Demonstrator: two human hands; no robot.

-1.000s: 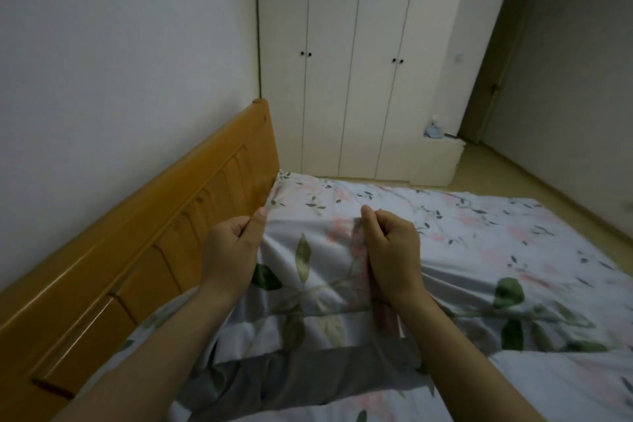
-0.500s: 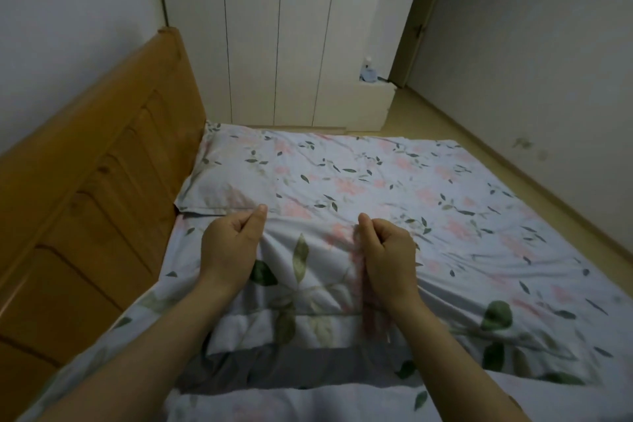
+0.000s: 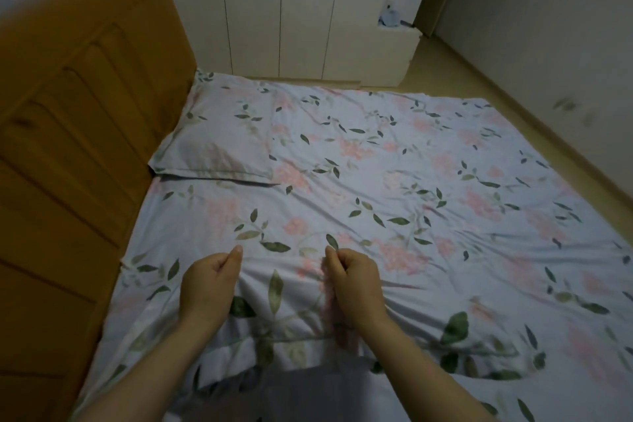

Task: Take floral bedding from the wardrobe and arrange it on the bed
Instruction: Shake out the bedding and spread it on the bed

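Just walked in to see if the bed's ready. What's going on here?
A person is making the bed. The left hand and right hand each pinch the top edge of a large-leafed floral bedding piece, held over the near part of the floral sheet. One floral pillow already lies flat beside the wooden headboard. The white wardrobe doors behind are closed.

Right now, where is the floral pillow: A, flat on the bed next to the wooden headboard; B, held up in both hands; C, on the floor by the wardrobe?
A: the pillow lies flat beside the headboard, while the left hand and right hand pinch the floral cover nearer the camera.
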